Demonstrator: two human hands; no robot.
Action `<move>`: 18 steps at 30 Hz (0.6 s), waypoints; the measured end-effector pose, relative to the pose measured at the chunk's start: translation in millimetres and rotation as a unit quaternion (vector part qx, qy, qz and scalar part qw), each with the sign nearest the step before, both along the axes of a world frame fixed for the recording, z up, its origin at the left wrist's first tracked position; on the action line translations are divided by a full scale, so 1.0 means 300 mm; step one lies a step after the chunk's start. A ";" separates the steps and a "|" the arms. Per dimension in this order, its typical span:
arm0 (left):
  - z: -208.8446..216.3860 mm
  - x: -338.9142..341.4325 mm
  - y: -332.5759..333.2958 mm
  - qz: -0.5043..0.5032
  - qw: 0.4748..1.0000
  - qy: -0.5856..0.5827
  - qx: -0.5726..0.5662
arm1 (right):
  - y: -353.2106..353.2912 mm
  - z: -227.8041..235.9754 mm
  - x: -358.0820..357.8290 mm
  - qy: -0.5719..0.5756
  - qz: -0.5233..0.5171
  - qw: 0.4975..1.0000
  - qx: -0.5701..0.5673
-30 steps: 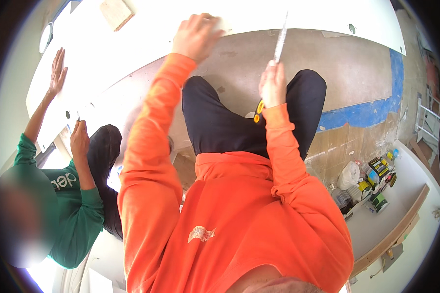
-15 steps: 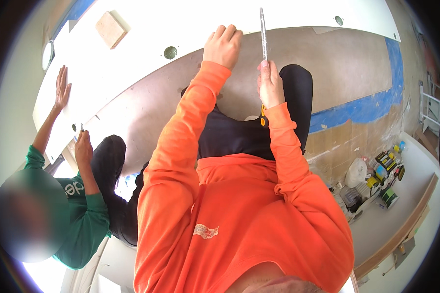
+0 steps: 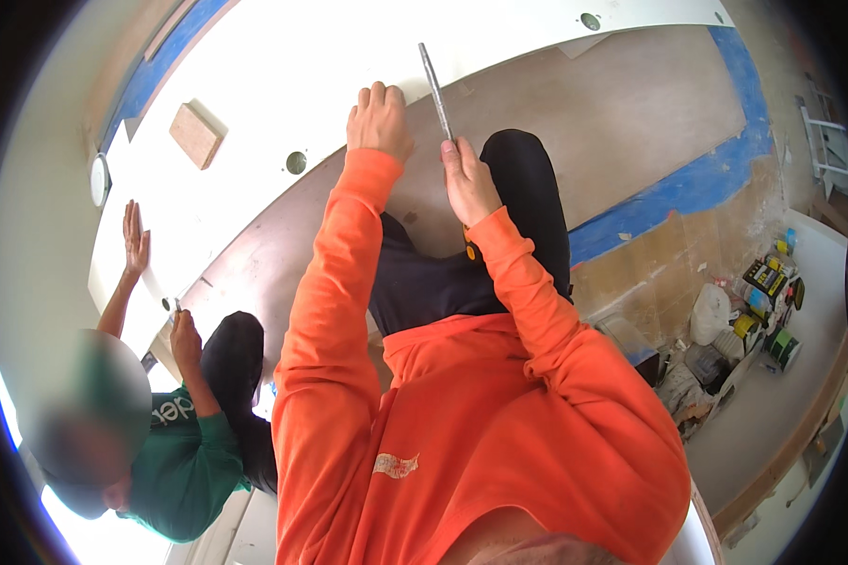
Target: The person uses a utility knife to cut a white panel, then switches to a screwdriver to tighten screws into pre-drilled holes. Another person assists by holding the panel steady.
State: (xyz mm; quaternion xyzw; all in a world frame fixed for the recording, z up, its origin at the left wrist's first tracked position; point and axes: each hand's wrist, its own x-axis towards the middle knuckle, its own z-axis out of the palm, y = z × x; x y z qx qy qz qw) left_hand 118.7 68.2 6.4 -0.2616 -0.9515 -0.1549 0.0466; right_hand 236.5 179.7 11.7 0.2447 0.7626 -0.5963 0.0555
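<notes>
In my right hand [image 3: 469, 181] is a long, narrow metal file [image 3: 433, 85], gripped near its lower end, with a yellow-orange part [image 3: 470, 247] showing below the hand. Its far end reaches over the edge of a large white panel [image 3: 254, 104]. My left hand [image 3: 379, 124] is closed, knuckles up, at that same edge, left of the file. Its fingertips are hidden, so what lies under them cannot be seen. A round hole [image 3: 297, 163] pierces the panel left of this hand.
A co-worker in green crouches at the left, one hand [image 3: 136, 237] flat on the panel, the other [image 3: 186, 344] by another hole. A wooden block [image 3: 196, 137] lies on the panel. Blue tape [image 3: 669, 207] borders the brown floor covering [image 3: 622, 122]. Tubs and tools [image 3: 763, 301] stand at right.
The view has turned, so the panel and both my hands appear farther left and lower. The file leans more to the left in the picture and stays in my right hand.
</notes>
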 end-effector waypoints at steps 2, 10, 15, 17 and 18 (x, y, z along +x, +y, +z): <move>0.013 -0.007 0.006 -0.014 1.000 -0.013 -0.011 | 0.004 -0.010 -0.005 0.018 -0.015 1.000 0.000; 0.040 -0.018 -0.011 -0.041 0.998 -0.043 -0.033 | -0.015 -0.027 0.000 0.012 -0.014 0.999 -0.044; 0.031 -0.008 -0.061 -0.095 0.994 0.036 0.032 | -0.019 -0.037 -0.008 0.022 0.002 0.998 -0.060; 0.027 -0.003 -0.069 -0.101 0.992 0.066 0.025 | -0.014 -0.040 -0.012 0.020 -0.001 0.997 -0.077; 0.025 0.000 -0.071 -0.102 0.991 0.080 0.023 | -0.012 -0.046 -0.014 0.018 -0.009 0.996 -0.084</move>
